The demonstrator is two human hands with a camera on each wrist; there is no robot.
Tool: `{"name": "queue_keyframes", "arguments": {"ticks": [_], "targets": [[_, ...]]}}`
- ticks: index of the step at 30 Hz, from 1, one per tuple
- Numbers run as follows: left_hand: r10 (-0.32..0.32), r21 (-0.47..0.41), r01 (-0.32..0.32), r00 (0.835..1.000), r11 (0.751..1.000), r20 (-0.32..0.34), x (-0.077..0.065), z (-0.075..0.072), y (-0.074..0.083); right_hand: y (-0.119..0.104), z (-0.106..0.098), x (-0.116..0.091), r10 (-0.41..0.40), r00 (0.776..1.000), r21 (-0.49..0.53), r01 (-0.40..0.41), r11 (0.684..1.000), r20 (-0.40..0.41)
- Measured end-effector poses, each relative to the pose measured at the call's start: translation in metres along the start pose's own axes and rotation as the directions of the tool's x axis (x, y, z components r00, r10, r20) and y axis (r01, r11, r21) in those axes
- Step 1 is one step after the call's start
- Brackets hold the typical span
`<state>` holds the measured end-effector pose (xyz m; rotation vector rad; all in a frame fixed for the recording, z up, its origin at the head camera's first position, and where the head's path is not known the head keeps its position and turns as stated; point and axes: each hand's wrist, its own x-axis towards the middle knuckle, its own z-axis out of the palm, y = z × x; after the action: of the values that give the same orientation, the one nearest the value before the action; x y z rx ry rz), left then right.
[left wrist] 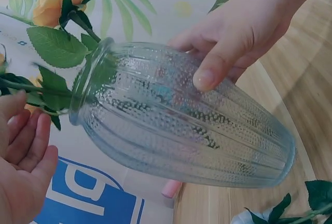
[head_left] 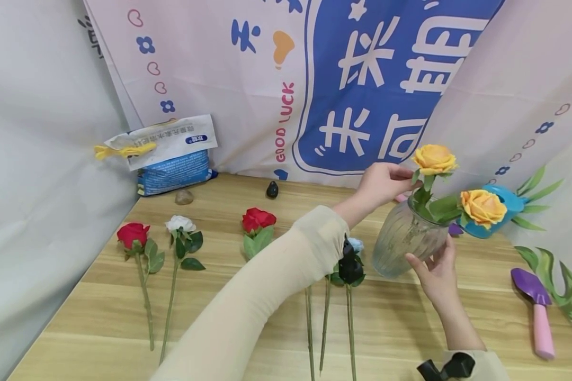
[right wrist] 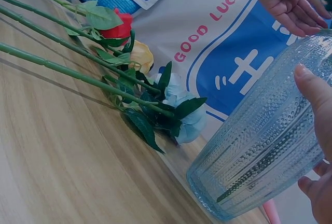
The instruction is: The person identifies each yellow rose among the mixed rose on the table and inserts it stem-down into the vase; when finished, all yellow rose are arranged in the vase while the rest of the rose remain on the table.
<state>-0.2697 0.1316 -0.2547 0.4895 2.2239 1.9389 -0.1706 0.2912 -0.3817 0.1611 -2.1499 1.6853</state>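
Note:
A clear ribbed glass vase [head_left: 396, 244] leans to the right over the table, two yellow roses in its mouth. My right hand [head_left: 439, 278] grips its side from the right, thumb in front. At the rim, my left hand [head_left: 380, 185] pinches the upper yellow rose [head_left: 434, 160] just under its bloom. The other yellow rose [head_left: 483, 207] tips out over the rim to the right. In the left wrist view, green leaves [left wrist: 57, 46] crowd the vase's neck. Through the glass, a dark stem end [right wrist: 244, 178] shows low inside in the right wrist view.
On the table lie a red rose [head_left: 133, 234], a white rose [head_left: 180, 224], another red rose [head_left: 258, 219] and blue flowers [right wrist: 188, 117], partly behind my left arm. A purple-and-pink toy shovel [head_left: 534, 296] lies right. Behind stand a blue-white packet [head_left: 173, 172] and a blue watering can [head_left: 500, 203].

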Motion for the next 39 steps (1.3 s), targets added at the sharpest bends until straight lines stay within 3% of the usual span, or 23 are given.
{"name": "queue_keyframes", "arguments": {"ticks": [6,11,19,24,28,32,36,39], "targets": [[0.001,0.092,0.0,1.0,0.996,-0.016,-0.001,-0.007,-0.006,0.002,0.001,0.0,-0.023,1.0,-0.036,0.022,0.999,-0.013],[-0.001,0.169,0.003,1.0,0.986,-0.015,-0.002,-0.03,-0.015,0.001,0.002,0.0,-0.03,0.999,-0.06,0.03,0.998,-0.011],[-0.101,0.006,0.101,0.992,0.995,0.069,-0.02,-0.085,-0.021,-0.001,0.002,0.0,-0.012,1.0,-0.061,0.012,0.998,-0.011],[-0.177,-0.107,0.187,0.98,0.976,0.095,-0.042,-0.111,-0.044,-0.002,0.002,-0.001,-0.006,1.0,-0.045,0.006,0.999,-0.007],[-0.278,-0.147,0.293,0.954,0.945,0.113,-0.07,-0.131,-0.079,-0.002,0.001,-0.002,0.006,1.0,-0.032,-0.007,0.999,-0.006],[-0.397,-0.147,0.417,0.906,0.897,0.145,-0.101,-0.147,-0.116,-0.003,0.001,-0.002,0.012,1.0,-0.03,-0.013,0.999,-0.009],[-0.463,-0.142,0.49,0.867,0.86,0.187,-0.13,-0.151,-0.137,-0.004,0.002,-0.001,0.015,1.0,-0.024,-0.015,1.0,-0.014],[-0.483,-0.106,0.514,0.847,0.851,0.224,-0.146,-0.146,-0.142,-0.004,0.003,-0.001,0.018,1.0,-0.021,-0.018,1.0,-0.014]]}}
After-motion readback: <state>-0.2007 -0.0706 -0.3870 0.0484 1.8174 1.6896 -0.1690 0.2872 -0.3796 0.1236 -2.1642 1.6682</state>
